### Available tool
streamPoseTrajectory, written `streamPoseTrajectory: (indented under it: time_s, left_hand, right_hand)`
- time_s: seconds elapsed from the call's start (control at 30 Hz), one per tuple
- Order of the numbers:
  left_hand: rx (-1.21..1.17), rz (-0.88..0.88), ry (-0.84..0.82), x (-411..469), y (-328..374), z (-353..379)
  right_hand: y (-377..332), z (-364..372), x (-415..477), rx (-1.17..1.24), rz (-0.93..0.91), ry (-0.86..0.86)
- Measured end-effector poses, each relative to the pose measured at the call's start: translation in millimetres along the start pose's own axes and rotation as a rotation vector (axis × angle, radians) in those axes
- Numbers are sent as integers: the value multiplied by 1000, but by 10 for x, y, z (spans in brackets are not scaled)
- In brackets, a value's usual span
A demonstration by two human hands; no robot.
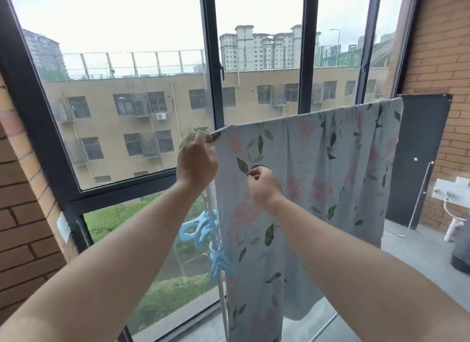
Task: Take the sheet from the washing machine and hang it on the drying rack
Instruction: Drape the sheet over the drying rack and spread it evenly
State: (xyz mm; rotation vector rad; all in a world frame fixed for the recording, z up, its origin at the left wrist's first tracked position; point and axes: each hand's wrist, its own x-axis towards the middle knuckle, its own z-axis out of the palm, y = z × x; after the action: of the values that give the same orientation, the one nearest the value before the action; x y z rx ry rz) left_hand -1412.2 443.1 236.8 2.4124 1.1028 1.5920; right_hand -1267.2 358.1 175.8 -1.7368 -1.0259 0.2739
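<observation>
A pale blue sheet (pixel 318 168) with pink flowers and green leaves hangs over the top bar of the drying rack (pixel 223 303), spread from the middle of the view to the right. My left hand (pixel 197 158) pinches the sheet's upper left corner at the bar. A little lower and to the right, my right hand (pixel 263 185) pinches the sheet's front face. The bar itself is hidden under the cloth. The washing machine is not in view.
Blue plastic clothes pegs (pixel 203 227) hang on the rack's left upright. Large dark-framed windows (pixel 213 87) stand right behind the rack. A dark panel (pixel 417 158) leans on the brick wall at right, beside a tap and pipe (pixel 450 214).
</observation>
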Motion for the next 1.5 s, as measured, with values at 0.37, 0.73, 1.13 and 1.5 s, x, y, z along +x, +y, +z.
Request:
streamPoseTrajectory:
  time_s: [0.37,0.73,1.13,1.5]
  left_hand:
    - [162,142,-184,526,-111,336]
    - [384,75,-148,808,245,994]
    - [406,-60,-79,796,166,1108]
    - [564,44,-100,785,67,1155]
  right_hand:
    - [-185,-130,388,-124,-35,136]
    - [140,-765,1256,-307,-225,259]
    - [-200,-410,2112,-420,-748,-123]
    - [41,-468,2392,-470,-787,-147]
